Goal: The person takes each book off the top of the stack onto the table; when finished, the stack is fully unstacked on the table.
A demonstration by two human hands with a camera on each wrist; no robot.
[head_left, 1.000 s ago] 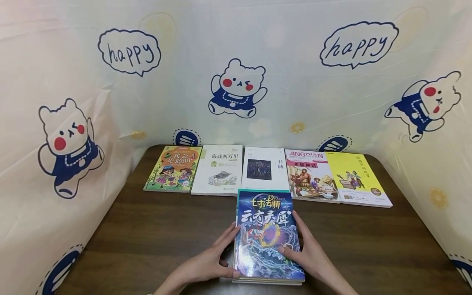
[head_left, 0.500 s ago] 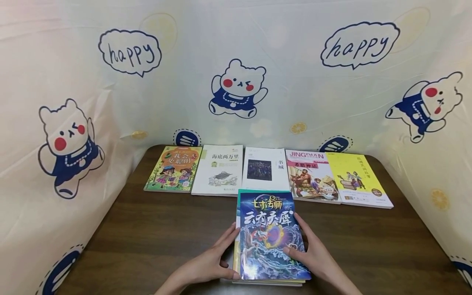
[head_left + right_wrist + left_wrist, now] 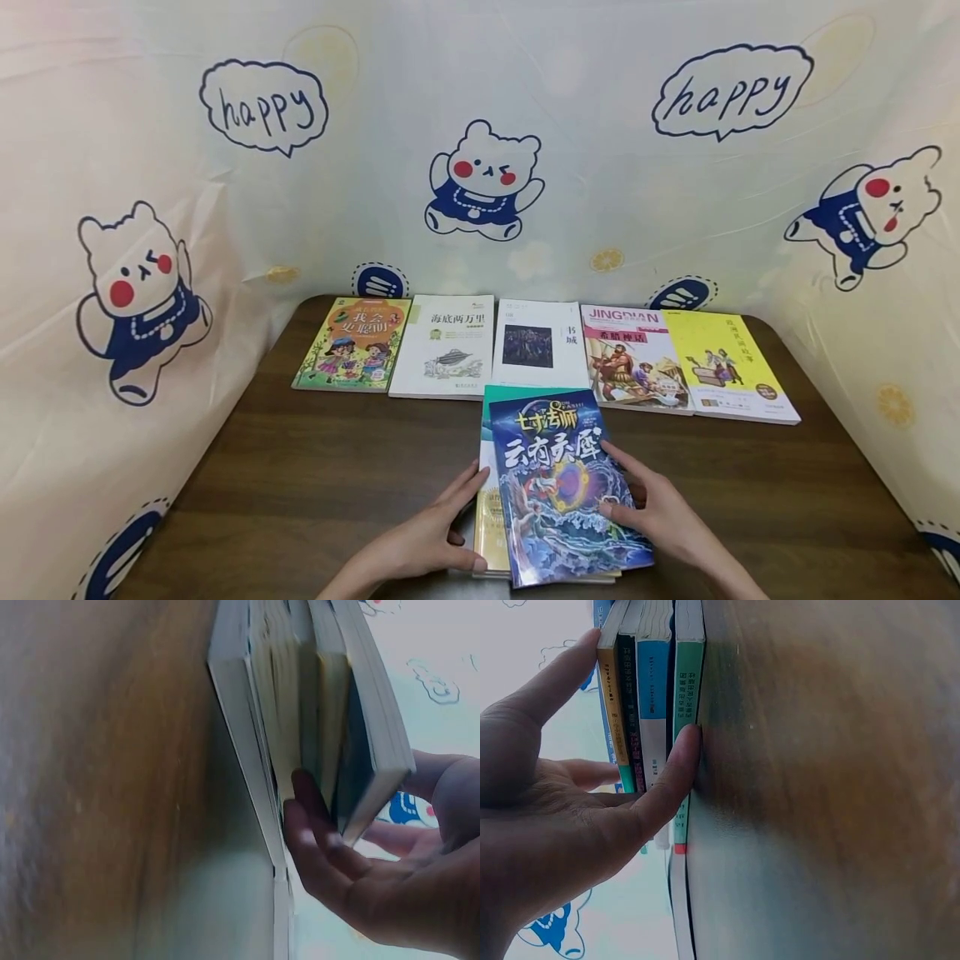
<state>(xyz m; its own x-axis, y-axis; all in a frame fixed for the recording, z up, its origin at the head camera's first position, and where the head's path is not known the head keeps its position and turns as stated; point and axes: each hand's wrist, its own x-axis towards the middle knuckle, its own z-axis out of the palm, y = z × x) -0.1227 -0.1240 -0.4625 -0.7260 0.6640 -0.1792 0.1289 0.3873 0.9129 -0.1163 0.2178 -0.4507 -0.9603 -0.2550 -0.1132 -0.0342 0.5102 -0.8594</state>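
A stack of books lies at the table's near middle. On top, a blue fantasy-cover book is turned askew and juts out to the right. Beneath it shows a book with a green top and yellow lower cover. My right hand grips the blue book's right side, thumb on its cover. The right wrist view shows a gap under that book's edge, with fingertips by the page edges below. Along the stack's left side rests my left hand, its thumb and extended fingers touching the spines in the left wrist view.
Behind the stack several books lie in a row: an orange-green children's book, two white books, a pink-and-white book and a yellow book. A printed cloth encloses the brown table.
The blue book has slid right and rotated slightly off the stack, uncovering more of the green-yellow book. My right hand has moved right with it; my left hand has stayed nearly still.
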